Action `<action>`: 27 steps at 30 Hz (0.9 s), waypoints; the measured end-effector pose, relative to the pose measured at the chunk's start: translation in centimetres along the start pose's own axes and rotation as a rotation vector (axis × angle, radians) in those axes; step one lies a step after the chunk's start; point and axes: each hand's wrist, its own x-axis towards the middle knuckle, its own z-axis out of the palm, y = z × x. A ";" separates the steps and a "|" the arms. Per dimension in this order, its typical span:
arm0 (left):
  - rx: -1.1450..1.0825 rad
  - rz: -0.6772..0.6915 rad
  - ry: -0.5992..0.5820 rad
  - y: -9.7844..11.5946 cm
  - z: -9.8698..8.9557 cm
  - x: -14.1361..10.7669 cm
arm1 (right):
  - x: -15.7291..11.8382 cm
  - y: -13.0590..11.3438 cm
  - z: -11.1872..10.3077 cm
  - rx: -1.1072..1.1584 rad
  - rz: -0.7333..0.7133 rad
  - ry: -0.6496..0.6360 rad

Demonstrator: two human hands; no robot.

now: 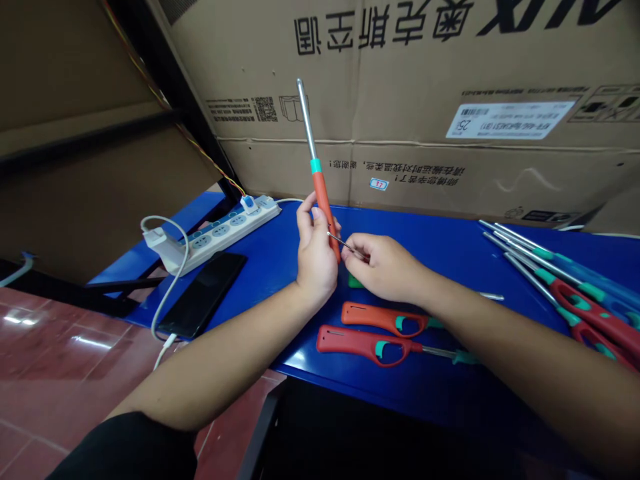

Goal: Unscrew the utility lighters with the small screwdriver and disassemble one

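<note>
My left hand (316,257) is closed around an orange long-nosed gas lighter (323,197), its silver tube pointing up and a teal collar below the tube. From the right, my right hand (385,267) pinches a thin metal rod (343,241). The rod's tip meets the lighter's body near my left thumb; whether it goes in, I cannot tell. Below my right hand an orange lighter (367,315) and a red lighter (345,340) lie side by side on the blue table (300,340). A green piece (354,283) shows partly behind my right fingers.
Several more lighters (570,287) lie in a pile at the right. On the left are a white power strip (215,237) with a plugged-in charger (165,248) and a black phone (203,297) on a cable. A large cardboard box (400,87) stands behind the table.
</note>
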 end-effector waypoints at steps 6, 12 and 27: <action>-0.071 -0.044 0.078 1.1 0.0 1.8 | 1.6 2.9 -2.9 -0.318 -0.111 -0.001; -0.043 0.004 0.134 1.8 -0.9 3.9 | 4.3 6.6 -2.4 -0.348 -0.044 -0.059; 0.882 0.160 -0.785 -0.1 -3.1 4.9 | -2.4 6.7 -9.5 -0.409 0.009 0.410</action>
